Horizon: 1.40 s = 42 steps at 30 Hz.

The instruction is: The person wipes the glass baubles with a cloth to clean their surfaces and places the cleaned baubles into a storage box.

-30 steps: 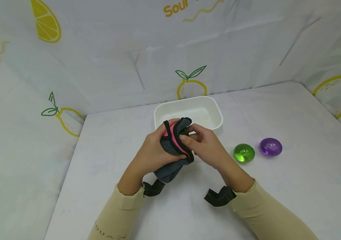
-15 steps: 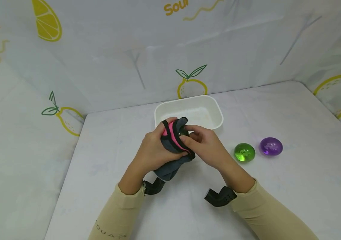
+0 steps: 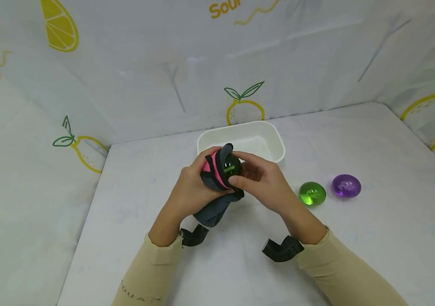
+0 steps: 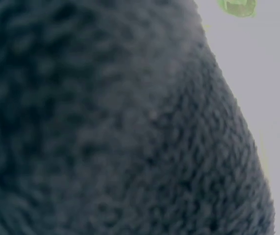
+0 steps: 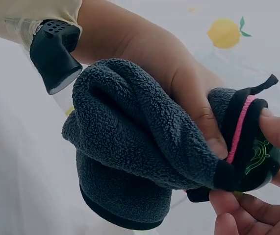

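My left hand [image 3: 192,189] grips a dark grey fleecy cloth [image 3: 213,212] with black edging and a pink band, wrapped round a dark, shiny ball [image 3: 232,165]. My right hand [image 3: 261,180] holds the ball's exposed side, thumb at the front and fingers behind. Seen from the right wrist, the cloth [image 5: 130,127] hangs in loose folds below the left thumb, and the ball [image 5: 265,164] bulges from its edge with a bright green reflection. Cloth [image 4: 130,127] fills most of the left wrist view, blurred. Much of the ball is hidden inside the cloth.
A white rectangular tub [image 3: 257,136] stands just behind the hands. To the right, a clear green ball [image 3: 312,194] and a purple ball [image 3: 346,186] lie on the white-covered table [image 3: 393,238]. A lemon-printed sheet [image 3: 125,63] hangs behind.
More of the dark ball shows out of the cloth now. Both hands have shifted slightly up, and the right fingers have spread wider round the ball. The green and purple balls stay put.
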### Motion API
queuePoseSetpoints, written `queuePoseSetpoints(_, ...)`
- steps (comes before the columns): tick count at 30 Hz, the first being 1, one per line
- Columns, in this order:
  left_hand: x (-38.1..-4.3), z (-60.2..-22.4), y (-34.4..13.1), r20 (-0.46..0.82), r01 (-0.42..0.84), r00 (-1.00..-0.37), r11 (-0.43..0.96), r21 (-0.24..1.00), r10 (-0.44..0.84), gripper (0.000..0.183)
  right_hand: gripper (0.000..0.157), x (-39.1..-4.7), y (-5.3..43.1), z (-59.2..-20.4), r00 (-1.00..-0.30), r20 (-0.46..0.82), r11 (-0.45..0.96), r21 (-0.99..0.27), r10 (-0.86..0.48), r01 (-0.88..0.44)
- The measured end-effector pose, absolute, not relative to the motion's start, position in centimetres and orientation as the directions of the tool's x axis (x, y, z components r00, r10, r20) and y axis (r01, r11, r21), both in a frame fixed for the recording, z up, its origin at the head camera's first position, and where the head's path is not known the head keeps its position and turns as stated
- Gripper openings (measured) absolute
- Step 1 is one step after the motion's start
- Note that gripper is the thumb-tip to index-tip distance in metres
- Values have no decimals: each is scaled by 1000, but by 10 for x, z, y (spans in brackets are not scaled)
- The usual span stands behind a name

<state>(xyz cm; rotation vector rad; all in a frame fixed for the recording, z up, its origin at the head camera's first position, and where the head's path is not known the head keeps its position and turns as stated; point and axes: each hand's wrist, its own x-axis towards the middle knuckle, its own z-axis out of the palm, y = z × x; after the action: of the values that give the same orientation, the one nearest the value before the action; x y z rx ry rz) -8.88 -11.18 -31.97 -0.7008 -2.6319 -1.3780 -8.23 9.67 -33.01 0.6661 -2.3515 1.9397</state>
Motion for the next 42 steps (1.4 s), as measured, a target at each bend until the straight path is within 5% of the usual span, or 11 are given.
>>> queuePoseSetpoints(17, -92, -319, -119, 284, 420, -890, 402, 814, 356, 75, 45, -87, 102, -328, -863, 307, 78, -927, -402, -366)
queuePoseSetpoints(30, -92, -318, -112, 259, 374, -917, 425, 824, 304, 74, 55, -78, 89, -332, -749, 628, 308, -684, -212, -661)
queuePoseSetpoints(37, -91, -316, -114, 248, 360, -917, 378, 853, 313, 82, 34, -84, 99, -328, -764, 585, 62, -782, -272, -620)
queuePoseSetpoints(42, -91, -317, -115, 246, 359, -911, 344, 868, 330, 82, 45, -86, 101, -329, -825, 497, -41, -862, -267, -506)
